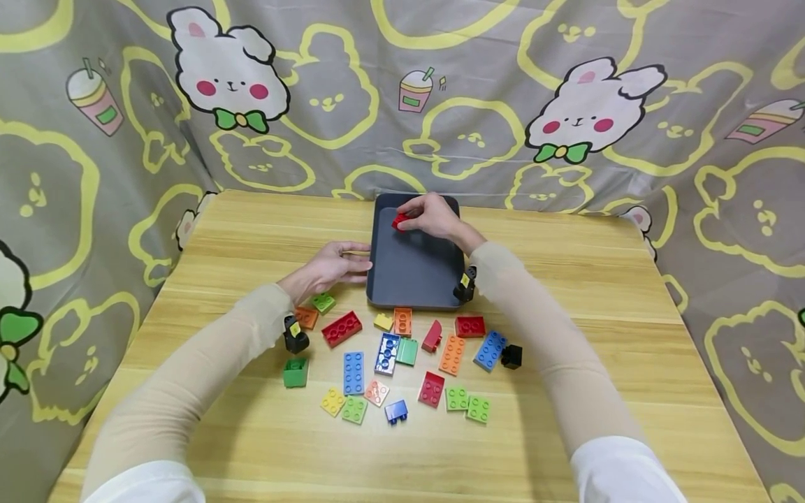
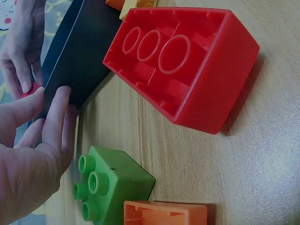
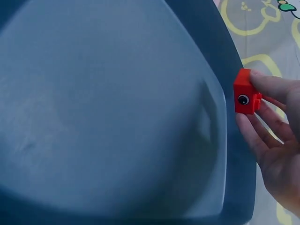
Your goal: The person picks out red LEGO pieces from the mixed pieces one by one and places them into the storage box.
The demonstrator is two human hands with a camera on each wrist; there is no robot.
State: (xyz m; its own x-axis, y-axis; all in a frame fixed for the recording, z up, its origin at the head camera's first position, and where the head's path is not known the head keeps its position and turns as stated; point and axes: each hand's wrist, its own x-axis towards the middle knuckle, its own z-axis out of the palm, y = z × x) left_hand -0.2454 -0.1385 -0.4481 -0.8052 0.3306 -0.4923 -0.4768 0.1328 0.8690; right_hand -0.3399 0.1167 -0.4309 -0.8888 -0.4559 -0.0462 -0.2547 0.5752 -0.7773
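My right hand (image 1: 434, 215) pinches a small red toy brick (image 3: 244, 93) between thumb and fingertips, over the far part of the dark grey tray (image 1: 415, 272). An eye is printed on the brick's side in the right wrist view. At the tray's left side is my left hand (image 1: 330, 267), its fingers extended and fingertips against the outer wall, the thumb by the rim. Near the left wrist lie a long red brick (image 2: 206, 89) with its hollow underside showing, a light green brick (image 2: 122, 176) on its side and an orange brick (image 2: 168, 213).
Many loose bricks lie on the wooden table (image 1: 251, 447) in front of the tray, among them a blue brick (image 1: 353, 373), an orange brick (image 1: 452, 355) and a dark green brick (image 1: 295, 372). A patterned curtain (image 1: 352, 84) hangs behind the table.
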